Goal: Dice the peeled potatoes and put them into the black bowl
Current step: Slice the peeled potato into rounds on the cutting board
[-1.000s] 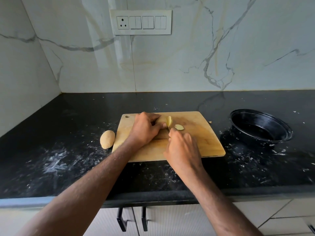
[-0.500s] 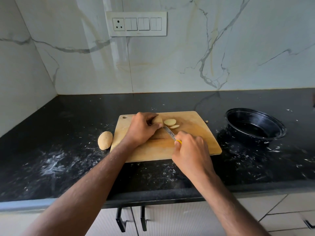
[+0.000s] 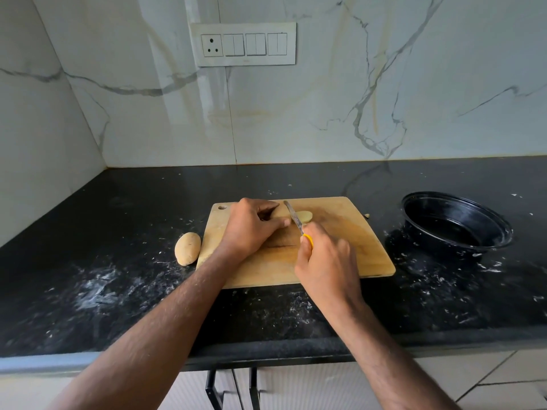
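The left hand curls over a peeled potato on the wooden cutting board, holding it down. The right hand grips a knife by its yellow handle, with the blade tip pointing to 11 o'clock beside the potato. 1 cut slice lies at 3 o'clock of the blade. The black bowl sits at 3 o'clock of the board, apart from it. 1 whole potato rests at 9 o'clock, just beside the board.
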Motion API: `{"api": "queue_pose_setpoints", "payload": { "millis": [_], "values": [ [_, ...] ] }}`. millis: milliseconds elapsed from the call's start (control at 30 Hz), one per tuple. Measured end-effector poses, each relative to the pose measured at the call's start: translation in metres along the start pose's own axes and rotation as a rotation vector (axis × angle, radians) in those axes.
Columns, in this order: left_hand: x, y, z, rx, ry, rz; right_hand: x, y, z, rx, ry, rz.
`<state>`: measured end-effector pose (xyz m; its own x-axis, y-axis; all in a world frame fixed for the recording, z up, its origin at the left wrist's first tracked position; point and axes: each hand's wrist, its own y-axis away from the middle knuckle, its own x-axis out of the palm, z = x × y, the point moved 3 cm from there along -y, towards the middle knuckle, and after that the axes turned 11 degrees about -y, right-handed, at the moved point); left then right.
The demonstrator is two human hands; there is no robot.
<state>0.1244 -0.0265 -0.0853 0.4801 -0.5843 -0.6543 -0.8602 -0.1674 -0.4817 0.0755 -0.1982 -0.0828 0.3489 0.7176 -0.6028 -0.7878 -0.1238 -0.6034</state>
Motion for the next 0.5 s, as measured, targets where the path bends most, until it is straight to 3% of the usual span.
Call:
{"api": "queue_pose_setpoints", "payload": {
  "millis": [500],
  "values": [
    [0.0007, -0.0004, -0.0006, 0.076, -0.049, 0.009, 0.0031, -0.0002, 0.0031, -0.023, 0.031, 0.038]
  ]
}}
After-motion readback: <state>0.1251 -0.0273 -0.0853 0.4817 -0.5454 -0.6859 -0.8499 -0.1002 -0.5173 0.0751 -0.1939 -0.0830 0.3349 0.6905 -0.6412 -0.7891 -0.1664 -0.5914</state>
